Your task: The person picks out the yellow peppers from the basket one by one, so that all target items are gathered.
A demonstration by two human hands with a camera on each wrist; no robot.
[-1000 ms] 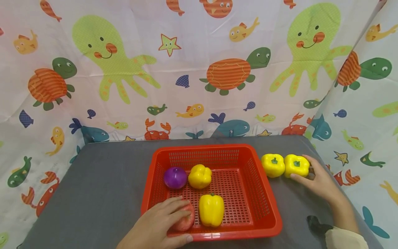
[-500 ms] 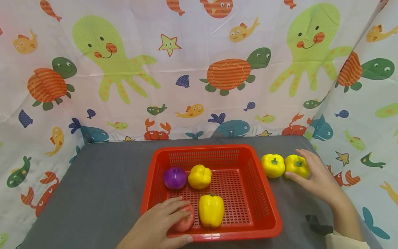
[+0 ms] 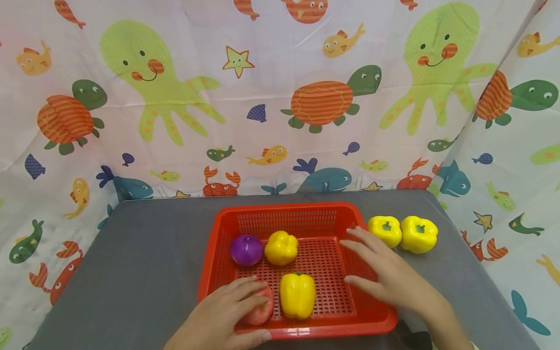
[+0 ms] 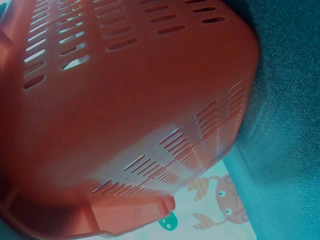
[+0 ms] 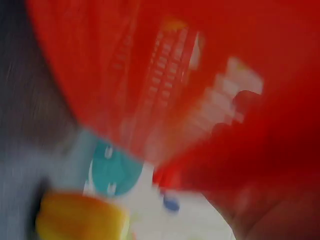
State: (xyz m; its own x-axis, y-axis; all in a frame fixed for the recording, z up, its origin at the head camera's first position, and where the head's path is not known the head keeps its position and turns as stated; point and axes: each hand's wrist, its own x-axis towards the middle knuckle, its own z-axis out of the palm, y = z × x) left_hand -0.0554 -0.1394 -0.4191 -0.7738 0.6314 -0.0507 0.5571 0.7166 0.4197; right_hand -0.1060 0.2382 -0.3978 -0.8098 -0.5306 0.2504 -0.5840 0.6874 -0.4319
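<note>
Where the red perforated basket sits at lower centre of the head view on the grey tabletop, the left hand lies at its near left corner — fingers curled over a red apple, holding it against the basket floor. Right hand hovers over the basket's right wall, fingers spread and fairly straight, holding nothing. Inside the basket: purple onion at left, a lumpy yellow bell pepper just beside it, and a taller yellow pepper at the near middle, just beside the apple. Outside, right of the basket, two more yellow peppers — one near the rim, the other touching it. Left wrist view shows only the basket's outer wall. Right wrist view blurred: red plastic and a yellow patch. Sea-creature curtain fills the upper frame.
</note>
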